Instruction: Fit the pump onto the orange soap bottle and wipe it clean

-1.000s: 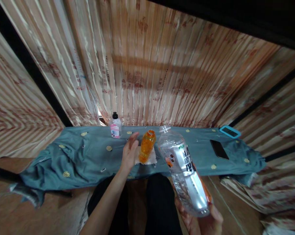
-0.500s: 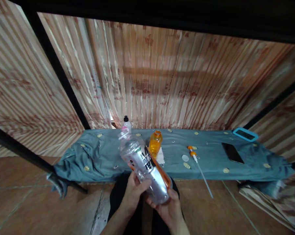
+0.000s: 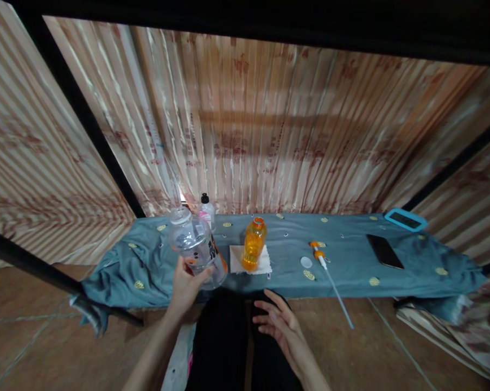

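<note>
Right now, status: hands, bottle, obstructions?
Left hand grips clear bottle, uncapped. Right hand open, holding nothing. Orange bottle on napkin, right of it.

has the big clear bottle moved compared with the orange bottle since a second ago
Yes. The big clear bottle, in the left hand, now sits left of the orange bottle; earlier it was on its right.

Left of centre: the cloth-covered table (image 3: pixel 342 266) is blocked by the large clear bottle (image 3: pixel 196 247) gripped in the left hand (image 3: pixel 185 285).
Centre: orange bottle (image 3: pixel 253 244) on a white napkin (image 3: pixel 239 259).
Back edge: small pump bottle (image 3: pixel 206 212).
Right: bare cloth is left between the pump tube (image 3: pixel 330 277) and black phone (image 3: pixel 384 251).
</note>
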Demonstrator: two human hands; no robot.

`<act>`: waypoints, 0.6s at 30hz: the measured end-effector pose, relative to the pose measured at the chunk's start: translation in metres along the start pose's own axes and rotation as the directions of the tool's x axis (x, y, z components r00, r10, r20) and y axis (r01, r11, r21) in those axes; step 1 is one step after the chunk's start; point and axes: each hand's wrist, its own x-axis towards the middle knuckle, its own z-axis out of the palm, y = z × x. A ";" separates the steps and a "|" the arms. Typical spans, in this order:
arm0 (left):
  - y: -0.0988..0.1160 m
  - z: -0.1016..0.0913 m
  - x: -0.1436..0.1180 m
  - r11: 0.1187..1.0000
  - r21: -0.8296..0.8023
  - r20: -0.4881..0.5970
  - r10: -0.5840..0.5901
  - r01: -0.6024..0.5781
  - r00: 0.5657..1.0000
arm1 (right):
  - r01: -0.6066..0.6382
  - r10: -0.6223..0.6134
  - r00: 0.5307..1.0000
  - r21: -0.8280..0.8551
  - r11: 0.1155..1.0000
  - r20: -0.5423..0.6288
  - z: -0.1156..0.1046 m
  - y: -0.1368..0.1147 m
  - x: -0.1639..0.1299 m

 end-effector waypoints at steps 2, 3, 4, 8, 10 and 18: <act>-0.010 0.002 0.017 0.997 0.066 -0.024 0.035 -0.034 0.999 | -0.002 -0.001 0.995 -0.027 1.000 -0.104 -0.022 -0.005 -0.004; -0.015 0.004 0.024 0.995 0.094 -0.030 0.049 -0.046 0.998 | 0.013 -0.017 0.987 -0.029 0.999 -0.160 -0.032 -0.006 -0.006; -0.020 0.006 0.031 0.989 0.131 -0.040 0.069 -0.064 0.997 | 0.020 -0.026 0.977 -0.029 0.999 -0.214 -0.041 -0.006 -0.007; -0.042 0.013 0.053 0.960 0.253 -0.044 0.133 -0.118 0.990 | 0.039 -0.062 0.936 -0.073 0.997 -0.347 -0.068 -0.001 -0.006; -0.052 0.015 0.058 0.951 0.286 -0.040 0.136 -0.119 0.990 | 0.035 -0.087 0.915 -0.137 0.990 -0.395 -0.075 -0.001 -0.003; -0.075 0.009 0.058 0.900 0.436 -0.081 0.057 -0.016 0.995 | 0.051 -0.337 0.843 -0.561 0.826 -0.420 -0.096 -0.013 0.027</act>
